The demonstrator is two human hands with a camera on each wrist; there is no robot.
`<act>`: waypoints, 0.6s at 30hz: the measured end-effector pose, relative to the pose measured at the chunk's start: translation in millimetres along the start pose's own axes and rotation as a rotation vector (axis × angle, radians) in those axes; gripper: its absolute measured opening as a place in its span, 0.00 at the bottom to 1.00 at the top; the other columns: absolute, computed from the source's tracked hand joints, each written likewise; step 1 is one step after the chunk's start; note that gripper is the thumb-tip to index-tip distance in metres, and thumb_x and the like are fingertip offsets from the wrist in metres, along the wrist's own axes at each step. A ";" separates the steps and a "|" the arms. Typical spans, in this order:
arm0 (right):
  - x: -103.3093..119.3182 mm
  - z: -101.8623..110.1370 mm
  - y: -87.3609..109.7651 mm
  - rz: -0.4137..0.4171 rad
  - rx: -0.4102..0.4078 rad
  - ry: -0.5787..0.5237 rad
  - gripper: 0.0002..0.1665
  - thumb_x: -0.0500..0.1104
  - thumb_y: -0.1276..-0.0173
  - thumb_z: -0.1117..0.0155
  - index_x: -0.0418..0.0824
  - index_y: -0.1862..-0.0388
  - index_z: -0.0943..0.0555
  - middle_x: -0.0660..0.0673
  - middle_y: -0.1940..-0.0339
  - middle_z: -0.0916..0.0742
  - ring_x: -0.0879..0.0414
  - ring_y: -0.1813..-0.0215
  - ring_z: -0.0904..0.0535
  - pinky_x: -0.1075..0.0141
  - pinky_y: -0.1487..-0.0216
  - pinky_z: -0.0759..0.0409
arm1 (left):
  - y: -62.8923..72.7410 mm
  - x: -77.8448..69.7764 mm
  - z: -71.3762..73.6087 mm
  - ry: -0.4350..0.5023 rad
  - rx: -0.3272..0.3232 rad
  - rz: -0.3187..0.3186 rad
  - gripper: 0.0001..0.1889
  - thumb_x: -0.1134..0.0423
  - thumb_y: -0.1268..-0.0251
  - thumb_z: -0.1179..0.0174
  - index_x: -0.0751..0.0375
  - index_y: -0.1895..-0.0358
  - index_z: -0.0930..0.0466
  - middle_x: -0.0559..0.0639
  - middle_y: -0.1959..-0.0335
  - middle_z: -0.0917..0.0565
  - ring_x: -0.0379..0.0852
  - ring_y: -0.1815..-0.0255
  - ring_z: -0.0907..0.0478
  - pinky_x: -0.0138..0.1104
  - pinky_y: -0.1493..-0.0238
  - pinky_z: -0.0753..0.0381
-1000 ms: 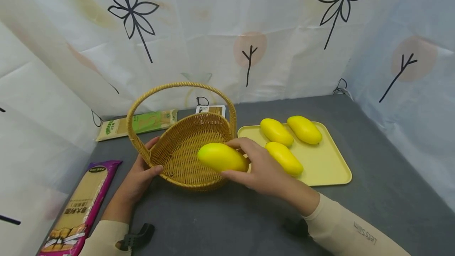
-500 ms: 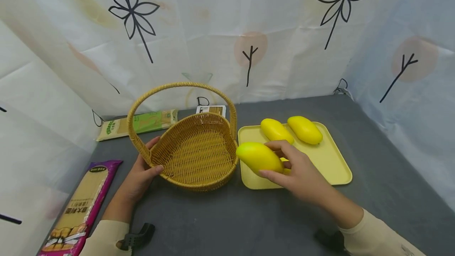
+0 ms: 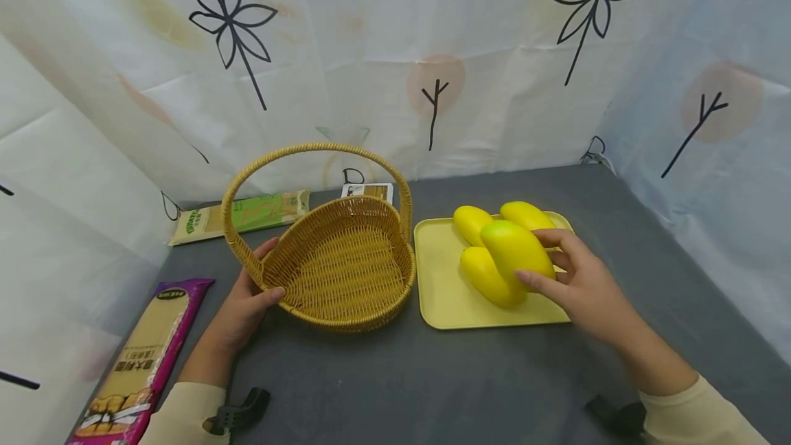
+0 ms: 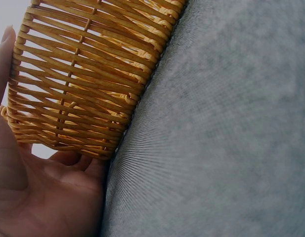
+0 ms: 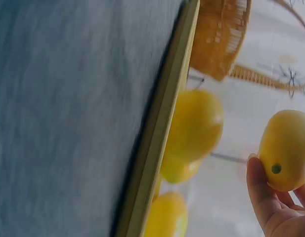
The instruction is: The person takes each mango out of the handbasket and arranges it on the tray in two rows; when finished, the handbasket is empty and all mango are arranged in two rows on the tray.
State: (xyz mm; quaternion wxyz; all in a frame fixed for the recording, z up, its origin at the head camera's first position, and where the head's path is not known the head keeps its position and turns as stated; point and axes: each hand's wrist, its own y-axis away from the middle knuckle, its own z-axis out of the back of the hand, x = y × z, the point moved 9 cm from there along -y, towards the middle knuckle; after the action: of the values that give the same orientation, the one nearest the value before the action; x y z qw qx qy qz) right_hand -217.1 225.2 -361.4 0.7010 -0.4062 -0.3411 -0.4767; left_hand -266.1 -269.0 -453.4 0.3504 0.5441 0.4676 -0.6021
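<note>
In the head view, my right hand (image 3: 590, 287) holds a yellow mango (image 3: 518, 249) with a greenish tip, thumb on the near side and fingers behind. It is raised over the pale yellow tray (image 3: 441, 304). Three more mangoes lie on that tray: one at the front (image 3: 485, 277) partly covered by the held one, and two toward the back edge. My left hand (image 3: 247, 304) grips the left side of a woven wicker basket (image 3: 346, 273), thumb over the rim. The left wrist view shows the basket's woven side (image 4: 83, 79) close to the palm; the right wrist view shows the held mango's stem end (image 5: 285, 153).
A purple-edged pack of noodles (image 3: 145, 356) lies at the left. Behind the basket are a green and tan packet (image 3: 247, 215) and a small white-edged pack (image 3: 371, 191). The basket's tall hoop handle (image 3: 315, 147) arches up. Patterned white cloth (image 3: 494, 88) encloses the grey table.
My right hand has carried the mango rightward, from over the basket to above the tray. The left hand and the basket have stayed where they were.
</note>
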 end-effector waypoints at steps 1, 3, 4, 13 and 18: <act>-2.4 4.4 0.4 -0.008 -0.011 -0.003 0.34 0.37 0.21 0.27 0.35 0.24 0.32 0.38 0.32 0.24 0.61 0.37 0.17 0.68 0.49 0.15 | 0.0 -0.2 -0.3 -0.001 0.000 -0.001 0.44 0.70 0.18 0.39 0.49 0.09 0.54 0.64 0.16 0.42 0.50 0.21 0.34 0.34 0.30 0.29; -8.3 13.0 1.0 -0.024 -0.033 0.000 0.33 0.37 0.20 0.29 0.35 0.23 0.32 0.38 0.31 0.25 0.65 0.38 0.19 0.69 0.49 0.16 | -0.4 -0.5 -1.2 0.001 0.003 -0.003 0.44 0.70 0.17 0.39 0.49 0.09 0.54 0.65 0.17 0.42 0.51 0.21 0.34 0.35 0.30 0.29; -12.4 17.0 1.3 -0.037 -0.045 0.008 0.33 0.38 0.20 0.29 0.34 0.23 0.33 0.38 0.31 0.26 0.66 0.39 0.19 0.70 0.50 0.16 | -0.5 -0.7 -1.6 0.000 0.005 -0.004 0.44 0.71 0.17 0.39 0.48 0.09 0.54 0.65 0.17 0.42 0.51 0.21 0.34 0.35 0.30 0.29; -49.4 43.0 1.3 -0.175 -0.065 0.125 0.41 0.48 0.15 0.34 0.31 0.16 0.39 0.31 0.27 0.26 0.67 0.44 0.20 0.77 0.51 0.23 | -0.3 0.8 0.1 0.009 0.000 0.002 0.44 0.72 0.17 0.41 0.48 0.09 0.53 0.65 0.17 0.42 0.51 0.21 0.34 0.35 0.30 0.29; -68.7 49.0 1.7 -0.288 -0.020 0.189 0.46 0.57 0.15 0.36 0.29 0.15 0.39 0.29 0.26 0.25 0.43 0.37 0.20 0.77 0.52 0.26 | -0.2 -0.2 -0.1 0.003 0.003 0.005 0.44 0.72 0.17 0.40 0.49 0.09 0.54 0.66 0.16 0.42 0.51 0.21 0.34 0.35 0.30 0.29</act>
State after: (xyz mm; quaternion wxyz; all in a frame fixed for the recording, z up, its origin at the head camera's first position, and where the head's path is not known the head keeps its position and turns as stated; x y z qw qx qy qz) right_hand -241.5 296.2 -399.9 0.6502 -0.3133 -0.3238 -0.6117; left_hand -266.3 -268.8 -453.1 0.3504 0.5468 0.4658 -0.6010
